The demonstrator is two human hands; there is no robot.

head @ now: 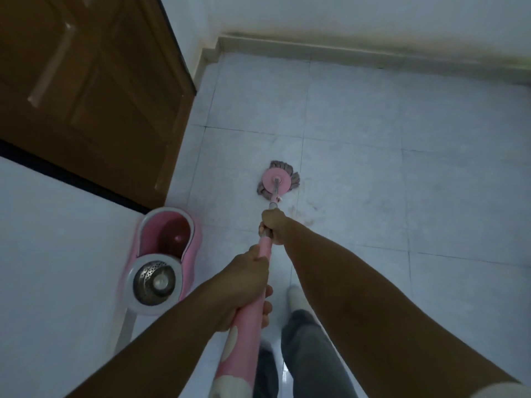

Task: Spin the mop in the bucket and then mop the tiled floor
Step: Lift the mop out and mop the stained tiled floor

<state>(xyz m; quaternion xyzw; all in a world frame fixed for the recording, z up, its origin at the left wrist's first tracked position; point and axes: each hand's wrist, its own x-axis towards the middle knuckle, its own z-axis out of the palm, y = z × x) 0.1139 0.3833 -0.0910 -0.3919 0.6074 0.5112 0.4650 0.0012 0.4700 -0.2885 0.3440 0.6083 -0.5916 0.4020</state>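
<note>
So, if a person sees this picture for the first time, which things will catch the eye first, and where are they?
Most striking is the pink mop handle running up the middle, gripped by the left hand low down and the right hand farther along. Its round mop head lies flat on the pale tiled floor near the centre. The pink bucket with its steel spinner basket stands at the left, beside a brown door.

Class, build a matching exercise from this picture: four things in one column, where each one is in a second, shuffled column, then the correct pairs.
Things
1. mop head
2. bucket
3. right hand
4. left hand

Places
A. lower on the handle, nearer the mop head
B. flat on the tiled floor
C. beside the wooden door
D. higher on the handle, nearer the body

Pairs: 1-B, 2-C, 3-A, 4-D
</note>
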